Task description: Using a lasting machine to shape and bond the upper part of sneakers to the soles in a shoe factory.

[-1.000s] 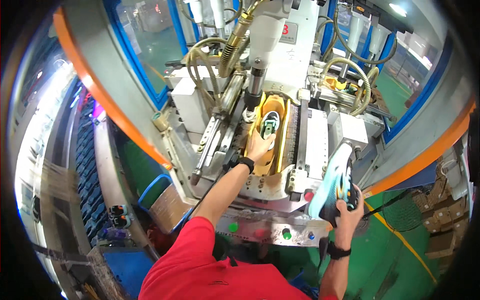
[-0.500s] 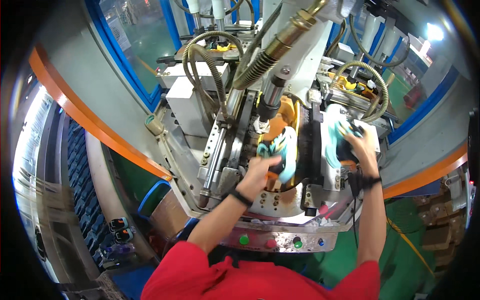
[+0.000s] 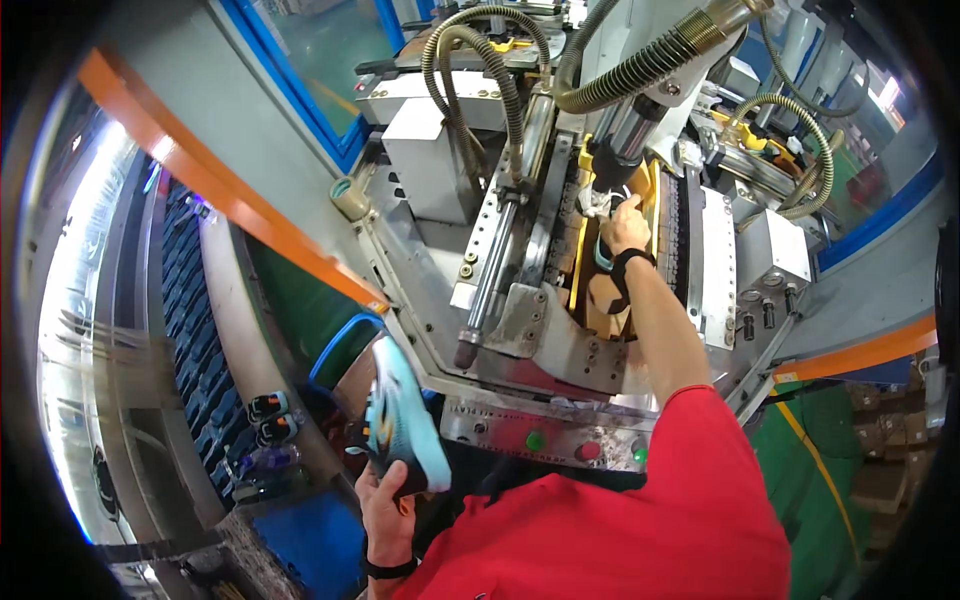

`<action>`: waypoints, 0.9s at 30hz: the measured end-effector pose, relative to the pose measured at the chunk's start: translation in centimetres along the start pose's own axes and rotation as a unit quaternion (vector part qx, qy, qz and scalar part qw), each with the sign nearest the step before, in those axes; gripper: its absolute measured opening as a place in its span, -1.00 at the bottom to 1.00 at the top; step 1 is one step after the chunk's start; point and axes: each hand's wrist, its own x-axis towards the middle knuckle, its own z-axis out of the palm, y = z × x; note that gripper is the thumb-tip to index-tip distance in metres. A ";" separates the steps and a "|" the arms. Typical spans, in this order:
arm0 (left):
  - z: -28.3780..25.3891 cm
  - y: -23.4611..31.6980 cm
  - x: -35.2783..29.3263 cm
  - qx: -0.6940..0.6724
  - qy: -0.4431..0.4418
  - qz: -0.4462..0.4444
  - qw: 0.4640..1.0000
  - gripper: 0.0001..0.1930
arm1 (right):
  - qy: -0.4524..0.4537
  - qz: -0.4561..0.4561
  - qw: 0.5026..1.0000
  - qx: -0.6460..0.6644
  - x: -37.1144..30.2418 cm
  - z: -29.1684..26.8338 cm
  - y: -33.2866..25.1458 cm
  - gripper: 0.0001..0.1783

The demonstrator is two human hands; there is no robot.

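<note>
A light blue, white and black sports shoe [image 3: 408,400] is in my left hand [image 3: 388,505], held low on the left, in front of the machine. The thumb lies on its dark part, and the pale blue sole faces right. Deep in the machine, my right hand [image 3: 627,228] is closed on a second shoe [image 3: 602,254]; only a bit of its teal edge shows between the yellow side plates [image 3: 585,265]. Directly above that hand stands the dark cylindrical press head [image 3: 615,165], with crumpled white material [image 3: 595,204] at its lower end.
Ribbed metal hoses [image 3: 640,80] arch over the press. Along the front runs a panel with a green button [image 3: 535,440] and a red button [image 3: 590,452]. An orange curved rail [image 3: 230,210] borders the left. Beyond it, small dark shoes [image 3: 270,418] lie beside a blue textured conveyor [image 3: 195,340].
My left hand has brought its shoe out of the machine, toward the lower left. My right hand has moved its shoe from the right side in under the press head. The view has shifted.
</note>
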 end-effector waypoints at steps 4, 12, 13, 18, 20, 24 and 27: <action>-2.4 -1.5 -2.5 -0.033 0.088 0.034 0.995 -0.68 | 0.089 -0.204 0.975 0.004 -7.0 -5.7 -1.1 -0.40; -3.7 -4.8 -5.3 -0.065 0.114 -0.013 0.991 -0.70 | -0.217 -0.354 0.876 0.246 -33.5 -6.4 0.5 -0.79; -3.4 -5.2 -5.6 -0.074 0.116 -0.022 0.990 -0.69 | -0.232 -0.354 0.880 0.214 -34.9 -3.2 1.7 -0.79; -3.5 -6.5 -7.2 -0.079 0.108 -0.036 0.990 -0.67 | -0.285 -0.363 0.875 0.145 -38.2 4.4 5.3 -0.75; -3.2 -6.6 -7.6 -0.090 0.115 -0.031 0.989 -0.68 | -0.280 -0.360 0.877 0.149 -38.0 5.3 5.4 -0.74; -3.6 -6.9 -8.0 -0.098 0.128 -0.017 0.987 -0.68 | -0.322 -0.339 0.865 0.183 -37.1 4.4 5.6 -0.71; -2.8 -6.6 -8.8 -0.093 0.159 0.010 0.983 -0.80 | -0.342 -0.344 0.842 0.237 -36.4 2.6 4.9 -0.65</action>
